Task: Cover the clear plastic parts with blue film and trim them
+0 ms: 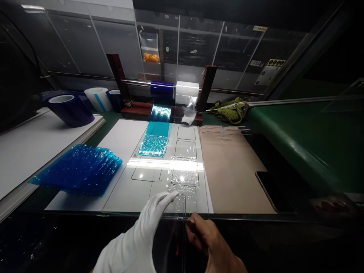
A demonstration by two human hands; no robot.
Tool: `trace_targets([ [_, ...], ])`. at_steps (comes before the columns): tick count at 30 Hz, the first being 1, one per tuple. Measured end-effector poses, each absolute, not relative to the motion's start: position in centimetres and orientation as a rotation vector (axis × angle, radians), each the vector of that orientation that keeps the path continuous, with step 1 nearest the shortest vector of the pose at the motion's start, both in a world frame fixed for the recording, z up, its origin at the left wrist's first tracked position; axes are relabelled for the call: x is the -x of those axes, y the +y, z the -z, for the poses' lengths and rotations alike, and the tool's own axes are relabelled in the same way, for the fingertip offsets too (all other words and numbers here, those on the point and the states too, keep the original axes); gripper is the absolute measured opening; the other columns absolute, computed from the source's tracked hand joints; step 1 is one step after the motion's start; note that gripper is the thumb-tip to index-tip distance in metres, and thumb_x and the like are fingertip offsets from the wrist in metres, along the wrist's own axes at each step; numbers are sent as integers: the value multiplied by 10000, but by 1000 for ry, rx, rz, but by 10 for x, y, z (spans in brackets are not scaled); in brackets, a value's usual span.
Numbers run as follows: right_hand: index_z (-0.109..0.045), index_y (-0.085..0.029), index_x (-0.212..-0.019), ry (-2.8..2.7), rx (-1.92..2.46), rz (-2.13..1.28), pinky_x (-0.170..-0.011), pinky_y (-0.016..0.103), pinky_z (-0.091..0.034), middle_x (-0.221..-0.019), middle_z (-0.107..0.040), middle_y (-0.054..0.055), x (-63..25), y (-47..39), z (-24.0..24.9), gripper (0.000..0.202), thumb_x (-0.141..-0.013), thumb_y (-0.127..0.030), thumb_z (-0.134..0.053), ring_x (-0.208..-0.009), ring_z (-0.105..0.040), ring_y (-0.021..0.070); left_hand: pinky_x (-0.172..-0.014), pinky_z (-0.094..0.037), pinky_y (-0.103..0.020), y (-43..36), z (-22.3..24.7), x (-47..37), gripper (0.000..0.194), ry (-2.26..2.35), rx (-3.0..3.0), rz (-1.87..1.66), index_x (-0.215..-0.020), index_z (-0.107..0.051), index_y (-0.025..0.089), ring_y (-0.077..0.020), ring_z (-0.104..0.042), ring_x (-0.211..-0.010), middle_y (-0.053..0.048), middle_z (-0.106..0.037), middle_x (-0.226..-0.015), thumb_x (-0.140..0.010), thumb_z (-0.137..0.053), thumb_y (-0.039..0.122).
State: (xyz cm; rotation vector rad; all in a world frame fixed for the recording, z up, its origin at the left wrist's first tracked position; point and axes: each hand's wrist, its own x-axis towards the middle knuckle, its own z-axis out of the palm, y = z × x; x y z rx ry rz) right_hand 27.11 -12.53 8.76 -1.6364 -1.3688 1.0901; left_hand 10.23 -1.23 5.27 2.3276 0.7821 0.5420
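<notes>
My left hand (142,231), in a white glove, has its fingers drawn together at the near edge of the board. They pinch a thin clear sheet (184,242), whose straight edge hangs down past the board. My right hand (209,242), bare, is closed around a slim dark tool (196,230) beside that edge; its working end is hard to make out. Beyond the hands, a wrinkled clear film (183,176) lies over a board with drawn rectangles (125,197). A blue film strip (157,131) runs down from a blue roll (162,89), left of a clear roll (187,89).
A wooden stand (209,85) carries both rolls on a metal rod. Stacked blue film pieces (82,167) lie at left, near spare rolls (69,112). To the right are brown cardboard (230,170), a phone (271,189) and a green dotted pouch (231,110).
</notes>
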Motion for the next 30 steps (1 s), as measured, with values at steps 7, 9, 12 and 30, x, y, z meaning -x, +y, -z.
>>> trace_targets([
  [7, -478, -229, -719, -1403, 1688, -941, -465, 199, -369, -665, -492, -41, -266, -136, -78, 630, -438, -725, -747, -570, -433, 102, -979, -476, -375, -15, -61, -100, 638, 730, -2407, -483, -1418, -294, 368, -210, -589, -1067, -40, -554, -1205, -835, -473, 181],
  [9, -517, -230, -752, -1442, 1642, -930, -457, 200, -368, -670, -499, -37, -267, -137, -72, 644, -433, -747, -728, -570, -425, 103, -977, -477, -359, -16, -58, -102, 629, 721, -2425, -493, -1409, -308, 382, -202, -592, -1053, -30, -559, -1192, -833, -478, 194],
  [12, -534, -220, -737, -1484, 1566, -935, -435, 198, -341, -617, -454, -48, -267, -135, -64, 678, -416, -797, -687, -540, -379, 91, -969, -479, -354, -16, -50, -108, 654, 717, -2439, -491, -1413, -293, 388, -202, -586, -1049, -27, -566, -1172, -822, -496, 196],
  [30, -443, -240, -763, -1257, 1702, -396, -453, 222, -404, -639, -440, -35, -305, -145, -30, 493, -672, -683, -638, -528, -434, 114, -1067, -309, -537, -23, -96, -115, 1068, 862, -2568, -375, -1451, -113, 223, -353, -342, -1257, -142, -307, -1357, -542, -666, 316],
])
